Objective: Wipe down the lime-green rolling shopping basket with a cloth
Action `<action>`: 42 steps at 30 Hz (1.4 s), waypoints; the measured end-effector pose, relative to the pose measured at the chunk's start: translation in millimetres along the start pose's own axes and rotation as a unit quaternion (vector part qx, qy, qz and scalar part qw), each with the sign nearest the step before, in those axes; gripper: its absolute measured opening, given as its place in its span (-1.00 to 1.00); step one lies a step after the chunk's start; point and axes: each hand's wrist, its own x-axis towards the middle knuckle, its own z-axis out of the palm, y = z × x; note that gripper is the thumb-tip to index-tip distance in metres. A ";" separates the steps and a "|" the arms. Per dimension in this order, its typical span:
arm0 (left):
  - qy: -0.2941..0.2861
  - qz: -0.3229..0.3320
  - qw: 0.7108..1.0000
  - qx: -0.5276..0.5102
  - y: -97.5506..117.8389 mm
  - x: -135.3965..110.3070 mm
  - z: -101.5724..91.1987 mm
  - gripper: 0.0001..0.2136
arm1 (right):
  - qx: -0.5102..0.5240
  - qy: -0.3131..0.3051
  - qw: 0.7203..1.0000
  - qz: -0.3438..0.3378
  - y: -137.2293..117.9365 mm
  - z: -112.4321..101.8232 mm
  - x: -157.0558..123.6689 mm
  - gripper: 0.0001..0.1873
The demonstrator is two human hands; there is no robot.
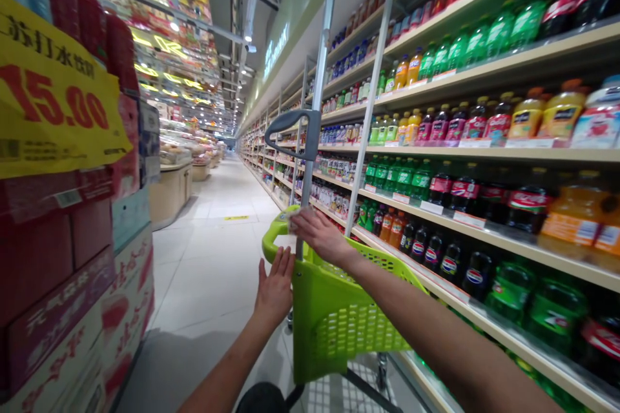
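A lime-green plastic shopping cart basket (361, 329) is in front of me, with a metal pole and a grey loop handle (310, 135) rising above it. My right hand (322, 237) reaches across to the green rim beside the pole. Its fingers lie over a small pale, tissue-like piece (294, 218), partly covered and blurred. Lower down, my left hand (276, 287) has its fingers stretched out, with the tips at the near left edge of the basket. Nothing shows in that hand.
Shelves of bottled drinks (465, 187) run along the right side. At the left stands a stack of boxes (72, 310) with a yellow price sign (53, 97). A tiled aisle (213, 232) leads away past display counters (169, 190). A dark rounded shape (261, 398) shows at the bottom.
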 end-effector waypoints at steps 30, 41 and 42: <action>0.024 0.034 0.999 -0.011 -4.9 -57.8 39.9 -0.40 | 0.175 -0.002 0.962 0.208 -177.3 106.0 -154.8 -0.66; -0.007 -0.010 0.999 -0.051 5.9 -66.0 47.5 -0.40 | 0.205 -0.020 0.949 0.237 -163.9 99.5 -146.3 -0.62; -0.003 -0.018 0.997 -0.077 7.5 -68.6 49.1 -0.41 | 0.217 -0.029 0.940 0.263 -173.8 104.6 -158.4 -0.60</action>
